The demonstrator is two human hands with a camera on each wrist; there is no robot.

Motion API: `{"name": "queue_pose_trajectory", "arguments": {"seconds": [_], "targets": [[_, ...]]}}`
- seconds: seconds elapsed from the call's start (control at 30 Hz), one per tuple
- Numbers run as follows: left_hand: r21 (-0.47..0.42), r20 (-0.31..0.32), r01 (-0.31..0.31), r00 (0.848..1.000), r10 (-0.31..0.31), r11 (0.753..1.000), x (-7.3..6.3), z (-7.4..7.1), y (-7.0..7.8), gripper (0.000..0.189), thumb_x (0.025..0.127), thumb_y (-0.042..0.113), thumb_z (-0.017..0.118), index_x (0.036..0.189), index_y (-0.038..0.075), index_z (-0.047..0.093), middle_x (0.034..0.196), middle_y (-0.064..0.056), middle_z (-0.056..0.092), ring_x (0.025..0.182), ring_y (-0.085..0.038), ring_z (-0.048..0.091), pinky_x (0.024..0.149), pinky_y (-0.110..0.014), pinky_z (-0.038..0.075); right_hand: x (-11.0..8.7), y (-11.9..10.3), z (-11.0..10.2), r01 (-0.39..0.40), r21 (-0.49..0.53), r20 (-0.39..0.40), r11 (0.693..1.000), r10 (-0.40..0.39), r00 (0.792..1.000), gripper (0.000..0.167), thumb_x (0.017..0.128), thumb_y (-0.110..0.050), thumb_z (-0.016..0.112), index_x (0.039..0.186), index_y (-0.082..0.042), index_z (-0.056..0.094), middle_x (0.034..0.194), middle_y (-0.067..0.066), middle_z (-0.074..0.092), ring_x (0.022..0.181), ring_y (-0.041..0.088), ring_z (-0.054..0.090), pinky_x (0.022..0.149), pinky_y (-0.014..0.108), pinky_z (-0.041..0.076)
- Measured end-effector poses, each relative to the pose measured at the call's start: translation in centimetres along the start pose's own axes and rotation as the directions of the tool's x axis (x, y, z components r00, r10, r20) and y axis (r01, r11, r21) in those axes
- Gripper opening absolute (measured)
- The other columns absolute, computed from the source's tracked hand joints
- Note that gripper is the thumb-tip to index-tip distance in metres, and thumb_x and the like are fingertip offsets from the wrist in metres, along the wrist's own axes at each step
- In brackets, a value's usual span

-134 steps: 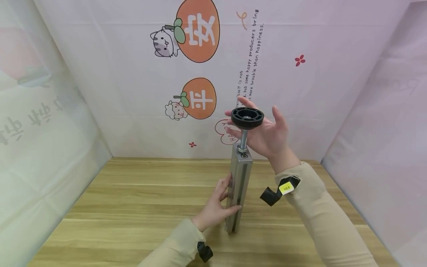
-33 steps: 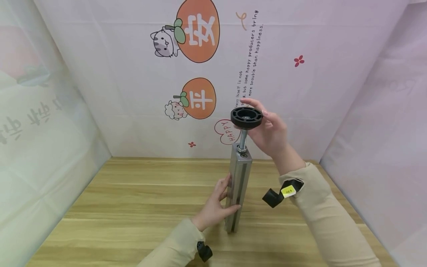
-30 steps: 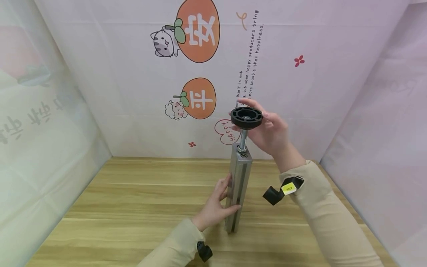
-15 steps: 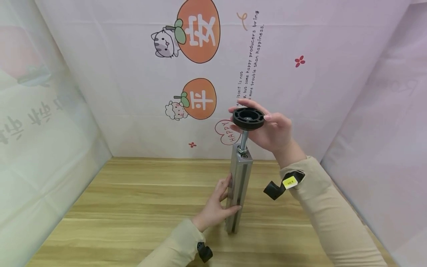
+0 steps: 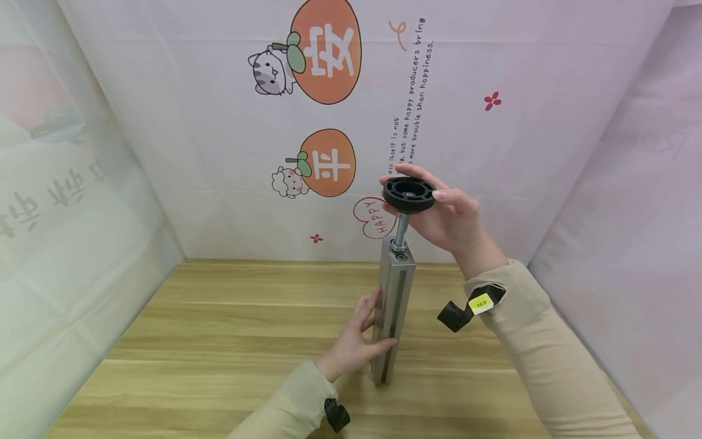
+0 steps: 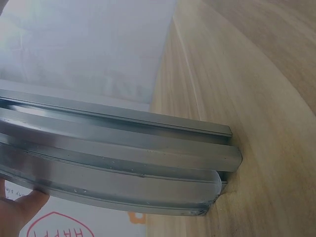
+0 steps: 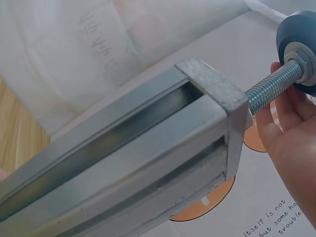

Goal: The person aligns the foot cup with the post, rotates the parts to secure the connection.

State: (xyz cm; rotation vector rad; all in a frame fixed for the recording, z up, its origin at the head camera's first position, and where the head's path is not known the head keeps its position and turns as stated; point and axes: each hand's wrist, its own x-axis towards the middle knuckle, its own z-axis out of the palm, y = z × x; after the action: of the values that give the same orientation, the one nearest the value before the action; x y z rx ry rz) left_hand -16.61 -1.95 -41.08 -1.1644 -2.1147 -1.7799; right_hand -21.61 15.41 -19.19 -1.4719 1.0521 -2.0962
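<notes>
An aluminium profile (image 5: pixel 395 305) stands upright on the wooden table, its lower end on the tabletop in the left wrist view. My left hand (image 5: pixel 353 347) grips its lower half, thumb on the near side. From the end plate (image 7: pixel 212 84) at the top rises a threaded stud, which carries a black round levelling foot (image 5: pixel 409 194) with its hollow underside facing up. My right hand (image 5: pixel 450 213) holds that foot by the rim, the thumb on its right edge and the fingers around behind and left. The foot tilts slightly, and part of the fingers is hidden behind it.
The wooden table (image 5: pixel 219 341) runs back to a white printed cloth wall (image 5: pixel 219 152). Cloth walls also close off the left (image 5: pixel 71 231) and right (image 5: pixel 620 201) sides. A black camera mount sits on each wrist.
My right hand went from spread fingers behind the foot to thumb and fingers around its rim. The foot's tilt shifted slightly. The left hand and the profile stayed in place.
</notes>
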Motion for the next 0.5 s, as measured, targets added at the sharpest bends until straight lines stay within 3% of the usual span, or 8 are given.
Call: {"name": "queue_pose_trajectory", "arguments": {"seconds": [0.13, 0.23, 0.37, 0.5], "targets": [[-0.007, 0.006, 0.002, 1.000, -0.002, 1.000, 0.0, 0.0, 0.0, 0.098, 0.081, -0.002, 0.070, 0.153, 0.027, 0.011, 0.133, -0.017, 0.035, 0.121, -0.017, 0.040, 0.101, -0.044, 0.044, -0.3, -0.1, 0.1, 0.008, -0.082, -0.038, 0.997, -0.011, 0.999, 0.042, 0.089, -0.015, 0.049, 0.131, -0.011, 0.050, 0.131, 0.011, 0.050, 0.115, 0.022, 0.049, 0.106, 0.031, 0.037], [-0.008, 0.012, 0.007, 1.000, -0.007, 1.000, 0.0, 0.0, 0.1, 0.098, 0.081, -0.002, 0.070, 0.153, 0.028, 0.010, 0.134, -0.016, 0.035, 0.122, -0.019, 0.040, 0.100, -0.044, 0.045, -0.5, -0.3, 0.4, 0.012, -0.229, -0.102, 0.973, -0.037, 0.994, 0.036, 0.090, -0.017, 0.052, 0.126, -0.013, 0.056, 0.129, 0.008, 0.053, 0.116, 0.020, 0.051, 0.104, 0.028, 0.040], [-0.017, 0.022, 0.012, 1.000, -0.012, 1.000, 0.0, 0.0, 0.2, 0.098, 0.082, -0.002, 0.070, 0.153, 0.028, 0.010, 0.134, -0.017, 0.033, 0.122, -0.026, 0.041, 0.098, -0.043, 0.047, -0.7, -0.9, 1.4, -0.042, -0.471, -0.240, 0.881, -0.083, 0.967, 0.026, 0.089, -0.015, 0.057, 0.115, -0.016, 0.062, 0.122, 0.004, 0.057, 0.114, 0.017, 0.053, 0.099, 0.025, 0.043], [-0.031, 0.024, 0.017, 1.000, -0.016, 0.999, 0.0, 0.0, 0.3, 0.099, 0.081, -0.002, 0.070, 0.153, 0.029, 0.009, 0.134, -0.017, 0.033, 0.121, -0.032, 0.043, 0.095, -0.041, 0.049, -0.4, -1.4, 2.9, -0.140, -0.603, -0.371, 0.786, -0.120, 0.921, 0.030, 0.082, -0.004, 0.057, 0.110, -0.016, 0.061, 0.112, 0.004, 0.058, 0.103, 0.016, 0.056, 0.090, 0.023, 0.049]]}}
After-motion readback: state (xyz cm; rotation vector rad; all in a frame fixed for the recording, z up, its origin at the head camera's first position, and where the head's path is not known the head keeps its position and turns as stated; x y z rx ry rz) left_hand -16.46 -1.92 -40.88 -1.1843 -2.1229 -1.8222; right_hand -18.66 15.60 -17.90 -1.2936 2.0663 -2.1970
